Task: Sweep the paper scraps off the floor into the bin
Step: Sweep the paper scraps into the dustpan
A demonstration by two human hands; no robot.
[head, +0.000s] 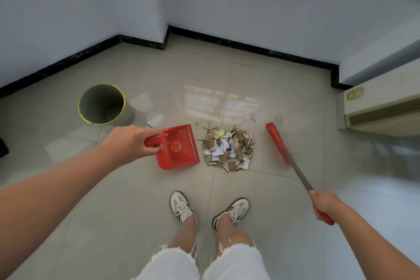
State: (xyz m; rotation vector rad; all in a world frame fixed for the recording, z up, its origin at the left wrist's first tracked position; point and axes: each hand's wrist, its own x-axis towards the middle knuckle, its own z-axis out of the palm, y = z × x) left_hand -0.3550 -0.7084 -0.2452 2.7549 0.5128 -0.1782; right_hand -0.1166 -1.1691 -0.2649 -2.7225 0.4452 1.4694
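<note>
A pile of white and brown paper scraps [228,149] lies on the tiled floor in front of my feet. My left hand [133,142] grips the handle of a red dustpan [179,146], whose open edge sits just left of the pile. My right hand [323,202] grips the handle of a red broom [278,142]; its head is just right of the pile and looks blurred. A grey bin [102,104] with a yellow rim stands open to the left, behind the dustpan.
White walls with a black skirting [250,46] close the corner behind the pile. A cream floor-standing unit [384,109] stands at the right. My two feet in white sneakers [181,208] stand just below the pile. A few stray bits lie beyond the pile.
</note>
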